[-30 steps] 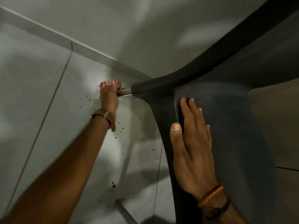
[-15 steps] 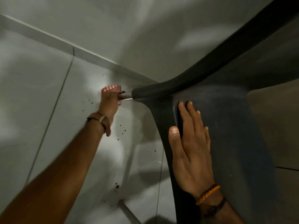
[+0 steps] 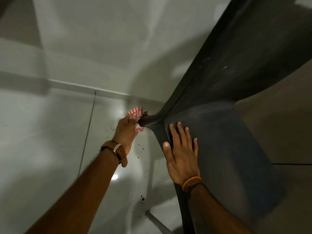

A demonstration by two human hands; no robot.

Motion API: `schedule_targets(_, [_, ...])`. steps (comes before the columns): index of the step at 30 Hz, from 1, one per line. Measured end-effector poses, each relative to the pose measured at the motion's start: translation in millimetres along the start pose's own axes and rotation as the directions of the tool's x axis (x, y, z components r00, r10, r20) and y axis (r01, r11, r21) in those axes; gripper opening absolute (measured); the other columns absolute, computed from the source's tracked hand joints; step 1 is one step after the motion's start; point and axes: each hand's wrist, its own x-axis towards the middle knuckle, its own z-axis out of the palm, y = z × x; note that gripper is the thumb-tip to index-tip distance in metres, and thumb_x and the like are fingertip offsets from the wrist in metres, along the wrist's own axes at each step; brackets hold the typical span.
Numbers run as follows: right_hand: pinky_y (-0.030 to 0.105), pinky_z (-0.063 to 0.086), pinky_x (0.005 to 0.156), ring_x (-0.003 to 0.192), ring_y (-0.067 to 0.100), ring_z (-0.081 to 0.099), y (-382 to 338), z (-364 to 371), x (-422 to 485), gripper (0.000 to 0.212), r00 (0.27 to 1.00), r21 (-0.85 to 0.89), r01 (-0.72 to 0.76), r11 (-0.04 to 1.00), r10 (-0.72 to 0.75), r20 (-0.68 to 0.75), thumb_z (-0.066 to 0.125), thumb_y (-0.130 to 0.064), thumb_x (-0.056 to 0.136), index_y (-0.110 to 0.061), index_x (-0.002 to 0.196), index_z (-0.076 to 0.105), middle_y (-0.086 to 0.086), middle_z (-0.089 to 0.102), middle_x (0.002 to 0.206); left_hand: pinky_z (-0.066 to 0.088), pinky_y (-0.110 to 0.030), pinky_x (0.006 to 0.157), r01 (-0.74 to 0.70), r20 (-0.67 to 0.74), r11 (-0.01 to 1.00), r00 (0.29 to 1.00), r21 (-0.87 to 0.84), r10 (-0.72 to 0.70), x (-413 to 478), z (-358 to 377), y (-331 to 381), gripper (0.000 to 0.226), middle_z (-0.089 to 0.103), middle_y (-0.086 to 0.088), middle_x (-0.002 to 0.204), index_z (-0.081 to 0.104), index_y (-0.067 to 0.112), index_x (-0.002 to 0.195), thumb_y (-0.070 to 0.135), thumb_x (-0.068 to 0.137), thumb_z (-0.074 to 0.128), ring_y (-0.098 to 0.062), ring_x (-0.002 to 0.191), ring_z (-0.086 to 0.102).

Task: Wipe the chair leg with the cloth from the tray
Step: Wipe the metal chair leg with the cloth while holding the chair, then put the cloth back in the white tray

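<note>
— Nearest the camera, what is the right hand (image 3: 183, 155) doing?
— Lying flat, fingers spread, holding nothing, steadying the dark grey plastic chair (image 3: 224, 125).
— And farther off?
— The left hand (image 3: 125, 132), its grip closed on the red-and-white checked cloth (image 3: 135, 112), has slid up the chair leg (image 3: 150, 119); wiping looks underway above the grey tiled floor (image 3: 50, 124).

So the count: one dark grey plastic chair (image 3: 228, 132), one red-and-white striped cloth (image 3: 135, 113), two bare hands (image 3: 125, 132) (image 3: 181, 157), one brown leather watch strap (image 3: 116, 152), one orange braided bracelet (image 3: 190, 181).
</note>
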Motion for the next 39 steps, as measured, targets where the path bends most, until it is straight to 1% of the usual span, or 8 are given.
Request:
schedule_targets(5, [0.049, -0.014, 0.124, 0.159, 0.019, -0.011, 0, -1, -2, 0.066, 0.999, -0.019, -0.006, 1.0, 0.007, 0.048, 0.01, -0.059, 0.101, -0.036, 0.163, 0.005, -0.007, -0.005, 0.173, 0.052, -0.043, 0.086, -0.073, 0.055, 0.987, 0.996, 0.143, 0.066, -24, -29, 28, 0.026, 0.071, -0.022, 0.108, 0.068, 0.003, 0.111, 0.018, 0.103, 0.048, -0.033, 0.092, 0.064])
schedule_targets(9, [0.053, -0.014, 0.123, 0.159, 0.022, -0.014, 0, -22, 1, 0.061, 0.988, 0.064, -0.026, 0.998, 0.016, 0.156, 0.02, -0.053, 0.107, -0.037, 0.163, 0.001, -0.009, -0.013, 0.172, 0.053, -0.03, 0.08, -0.19, 0.089, 0.948, 0.981, 0.256, 0.173, -54, -45, 64, 0.023, 0.071, -0.023, 0.116, 0.066, 0.005, 0.109, 0.009, 0.104, 0.044, -0.026, 0.102, 0.07])
schedule_targets(14, [0.055, -0.009, 0.122, 0.158, 0.021, -0.015, -9, -96, -13, 0.062, 0.996, 0.091, -0.045, 0.995, 0.038, 0.087, 0.017, -0.057, 0.105, -0.041, 0.162, 0.0, -0.01, -0.013, 0.173, 0.046, -0.054, 0.11, -0.335, 0.126, 0.763, 0.939, 0.552, 0.321, -110, -39, 128, 0.031, 0.057, -0.026, 0.131, 0.056, -0.009, 0.127, 0.001, 0.103, 0.038, -0.038, 0.121, 0.061])
schedule_targets(19, [0.059, -0.002, 0.123, 0.159, 0.021, -0.014, -22, -198, -38, 0.065, 0.995, 0.062, -0.082, 0.995, 0.079, 0.058, 0.01, -0.063, 0.101, -0.042, 0.161, -0.005, -0.012, -0.018, 0.171, 0.033, -0.043, 0.123, -0.403, 0.138, 0.615, 0.891, 0.678, 0.432, -185, -15, 226, 0.041, 0.045, -0.018, 0.154, 0.048, -0.001, 0.143, 0.006, 0.102, 0.045, -0.034, 0.143, 0.044])
schedule_targets(22, [0.059, -0.003, 0.123, 0.159, 0.02, -0.014, -32, -263, -58, 0.066, 0.996, 0.074, -0.089, 0.993, 0.088, 0.018, 0.01, -0.064, 0.1, -0.044, 0.161, -0.005, -0.015, -0.02, 0.17, 0.032, -0.028, 0.116, -0.438, 0.155, 0.627, 0.878, 0.645, 0.453, -236, 2, 294, 0.044, 0.041, -0.011, 0.157, 0.045, 0.006, 0.146, 0.009, 0.102, 0.047, -0.031, 0.144, 0.043])
schedule_targets(30, [0.06, -0.001, 0.122, 0.16, 0.023, -0.009, -12, -452, -119, 0.072, 0.956, 0.1, -0.16, 0.982, 0.18, -0.232, 0.007, -0.066, 0.097, -0.037, 0.162, -0.008, -0.011, -0.013, 0.172, 0.049, -0.055, 0.107, -0.722, 0.342, 0.306, 0.6, 0.621, 0.723, -350, 98, 448, 0.038, 0.051, -0.018, 0.144, 0.055, 0.001, 0.135, 0.003, 0.097, 0.054, -0.04, 0.129, 0.053])
schedule_targets(34, [0.064, 0.003, 0.122, 0.16, 0.026, -0.005, 33, -529, -172, 0.07, 0.894, 0.089, -0.265, 0.96, 0.279, -0.351, 0.014, -0.06, 0.101, -0.032, 0.163, -0.002, -0.006, -0.007, 0.174, 0.047, -0.051, 0.109, -0.849, 0.502, 0.208, 0.466, 0.486, 0.729, -411, 191, 461, 0.034, 0.054, -0.019, 0.14, 0.06, -0.003, 0.129, 0.001, 0.096, 0.051, -0.039, 0.124, 0.057])
schedule_targets(39, [0.064, 0.007, 0.122, 0.16, 0.03, 0.003, 103, -580, -247, 0.066, 0.785, 0.12, -0.437, 0.891, 0.443, -0.433, 0.021, -0.058, 0.106, -0.031, 0.163, 0.004, -0.001, 0.001, 0.175, 0.048, -0.039, 0.106, -0.932, 0.673, 0.198, 0.357, 0.303, 0.648, -483, 301, 424, 0.034, 0.052, -0.01, 0.143, 0.062, 0.006, 0.128, 0.01, 0.097, 0.048, -0.029, 0.125, 0.054])
